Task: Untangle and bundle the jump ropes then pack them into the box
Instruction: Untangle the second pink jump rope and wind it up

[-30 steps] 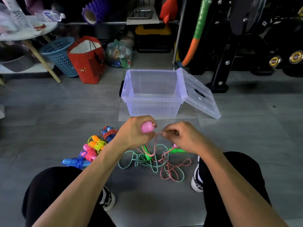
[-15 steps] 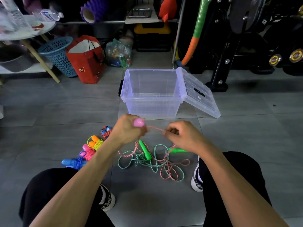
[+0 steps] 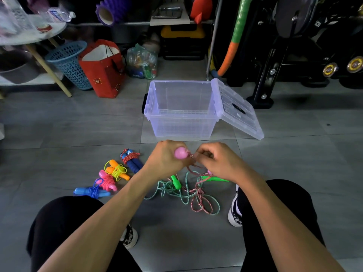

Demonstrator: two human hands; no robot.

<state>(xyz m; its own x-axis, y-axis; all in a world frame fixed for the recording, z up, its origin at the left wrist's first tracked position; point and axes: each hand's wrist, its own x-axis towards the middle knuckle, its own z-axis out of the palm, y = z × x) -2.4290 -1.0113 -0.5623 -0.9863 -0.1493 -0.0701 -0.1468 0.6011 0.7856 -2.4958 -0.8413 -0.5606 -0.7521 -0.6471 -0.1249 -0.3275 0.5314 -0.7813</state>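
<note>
Four bundled jump ropes lie in a row on the grey floor at near left: a blue bundle [image 3: 92, 191], a pink bundle [image 3: 107, 180], an orange-handled bundle [image 3: 117, 170] tied in yellow cord, and a dark blue-handled bundle [image 3: 131, 160] wrapped in red cord. Right of them the left hand [image 3: 167, 160] is curled round a pink handle [image 3: 181, 153], of which only the rounded end shows past the fingers. A pink-and-white rope [image 3: 198, 195] runs from that handle to the right hand [image 3: 218, 163], whose fingertips pinch it just beside the handle (the pinch itself is blurred and partly hidden by the knuckles). Below the hands the rope drops into a loose tangle with a green-and-white rope [image 3: 169, 188] on the floor, between the person's two shoes. One green handle [image 3: 176, 181] stands up out of the tangle; a second green handle [image 3: 216, 179] lies flat, its left end hidden under the right hand. Farther off, beyond the hands, sits the clear plastic box [image 3: 181, 122], open, with its lid [image 3: 238, 112] leaning against its right side. The shelves behind are dark and hard to read.
</note>
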